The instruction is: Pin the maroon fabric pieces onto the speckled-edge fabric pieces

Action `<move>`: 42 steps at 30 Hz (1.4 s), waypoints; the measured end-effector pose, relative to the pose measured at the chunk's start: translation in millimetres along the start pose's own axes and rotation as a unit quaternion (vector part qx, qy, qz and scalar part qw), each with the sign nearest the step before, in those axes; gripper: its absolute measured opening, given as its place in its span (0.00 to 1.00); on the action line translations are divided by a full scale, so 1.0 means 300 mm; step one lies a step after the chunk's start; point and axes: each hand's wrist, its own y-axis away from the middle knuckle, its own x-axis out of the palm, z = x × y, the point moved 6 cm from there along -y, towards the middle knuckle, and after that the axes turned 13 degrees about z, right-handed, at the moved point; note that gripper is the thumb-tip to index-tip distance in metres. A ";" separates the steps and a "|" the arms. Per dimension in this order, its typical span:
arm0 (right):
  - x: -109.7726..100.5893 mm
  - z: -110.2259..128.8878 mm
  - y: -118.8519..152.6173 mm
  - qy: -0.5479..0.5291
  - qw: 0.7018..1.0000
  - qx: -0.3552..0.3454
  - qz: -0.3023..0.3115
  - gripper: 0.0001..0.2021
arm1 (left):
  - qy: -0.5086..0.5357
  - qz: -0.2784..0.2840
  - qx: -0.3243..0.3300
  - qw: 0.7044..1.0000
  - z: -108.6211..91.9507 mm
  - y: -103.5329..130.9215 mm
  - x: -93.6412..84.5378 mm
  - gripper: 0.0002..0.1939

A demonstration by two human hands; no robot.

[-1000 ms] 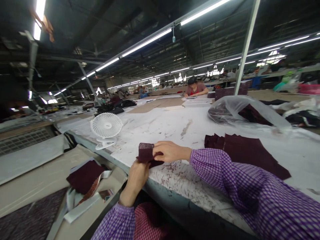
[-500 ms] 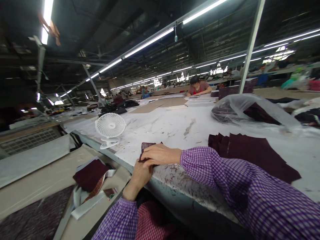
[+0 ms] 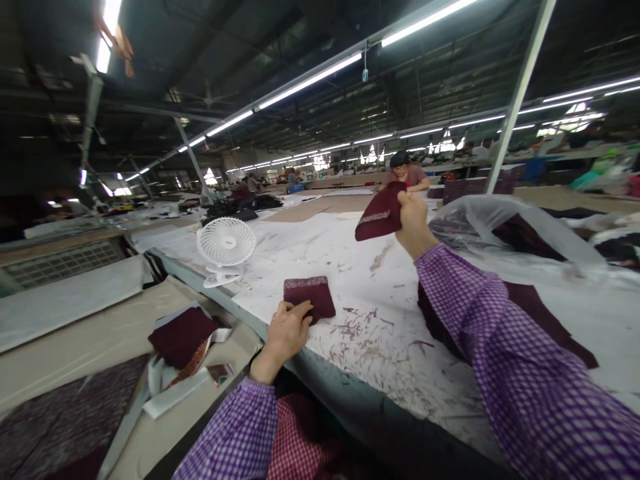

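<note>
A small maroon cloth piece (image 3: 309,293) with a speckled strip along its far edge lies near the front edge of the white-covered table (image 3: 310,243). My left hand (image 3: 290,328) rests on its near edge, fingers bent together over the cloth. Raised above the table at the right, my right hand (image 3: 414,220) grips another maroon piece (image 3: 379,215), which hangs to the left and shows a pale speckled band. Larger maroon pieces (image 3: 540,320) lie at the right, partly behind my right sleeve.
A white fan (image 3: 227,243) stands at the table's left edge. Clear plastic (image 3: 465,217) covers dark cloth at the right. Across the table, a person (image 3: 420,179) leans over it. Maroon cloth and white strips (image 3: 177,400) lie on a lower surface at the left. Thread scraps litter the tabletop.
My right hand has moved from beside my left hand up and to the right, carrying a maroon piece. The small piece under my left hand is now uncovered.
</note>
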 end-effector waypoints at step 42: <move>0.227 -0.146 0.551 -0.107 0.873 0.267 0.393 0.28 | 0.433 0.095 -0.045 0.895 -0.138 0.033 -0.061 0.26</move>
